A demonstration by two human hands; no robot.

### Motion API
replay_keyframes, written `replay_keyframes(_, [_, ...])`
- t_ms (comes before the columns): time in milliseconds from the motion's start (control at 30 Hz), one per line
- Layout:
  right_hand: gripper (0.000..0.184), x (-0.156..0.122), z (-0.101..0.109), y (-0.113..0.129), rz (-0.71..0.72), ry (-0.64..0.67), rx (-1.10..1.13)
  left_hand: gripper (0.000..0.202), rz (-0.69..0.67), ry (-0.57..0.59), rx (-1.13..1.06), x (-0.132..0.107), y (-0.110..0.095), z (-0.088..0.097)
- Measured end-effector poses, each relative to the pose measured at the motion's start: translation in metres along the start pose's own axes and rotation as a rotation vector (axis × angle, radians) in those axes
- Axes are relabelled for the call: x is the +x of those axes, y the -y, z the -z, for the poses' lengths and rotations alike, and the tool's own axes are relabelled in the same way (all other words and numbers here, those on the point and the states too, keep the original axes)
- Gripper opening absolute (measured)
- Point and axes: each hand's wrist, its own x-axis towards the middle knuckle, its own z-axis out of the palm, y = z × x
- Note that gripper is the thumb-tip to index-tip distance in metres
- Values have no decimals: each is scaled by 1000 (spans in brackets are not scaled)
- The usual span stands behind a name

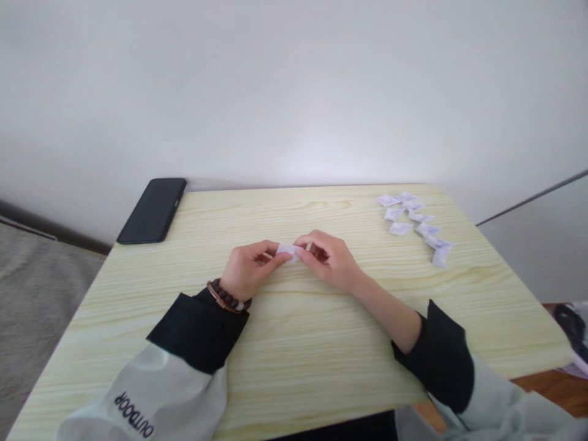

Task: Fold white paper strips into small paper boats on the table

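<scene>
Between my two hands is a small folded piece of white paper [288, 250], held just above the middle of the table. My left hand [250, 266] pinches its left end between thumb and fingers. At the right end, my right hand [331, 260] grips the paper with thumb and forefinger, its other fingers curled. The fingertips cover part of the paper, so its full shape is hidden. Over to the right lie several small folded white paper pieces [401, 228], pointed at their ends, in a loose cluster.
A black phone-like device [151, 211] lies at the table's back left corner. The pale wood-grain table [294, 349] meets a white wall [294, 92] behind. Grey fabric [32, 294] shows beyond the left edge, and dark items [572, 324] sit past the right edge.
</scene>
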Motion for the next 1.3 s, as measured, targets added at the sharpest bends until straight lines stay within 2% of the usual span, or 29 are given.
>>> replay_keyframes(167, [11,0,1,-4,111,-18,-150,13,-387,-94,248,1,7,4])
replay_keyframes(233, [11,0,2,-5,126,-2,-192,13,-477,-108,340,1,11,5])
replay_keyframes(433, [13,-1,5,-9,121,86,-314,15,-546,-73,571,2,21,11])
replay_keyframes(567, [12,-1,8,-9,126,171,-399,16,-596,19,643,3,20,16])
replay_keyframes(700, [13,-1,8,-9,111,205,-356,17,-584,75,658,4,18,16])
replay_keyframes(900, [14,-2,1,-11,32,146,-259,18,-497,68,604,2,16,11])
replay_keyframes(1067, [16,-2,-4,-5,-62,116,-276,20,-434,94,556,2,12,9])
replay_keyframes(1300, [17,-1,-9,-2,-149,48,-292,20,-280,92,506,1,12,8])
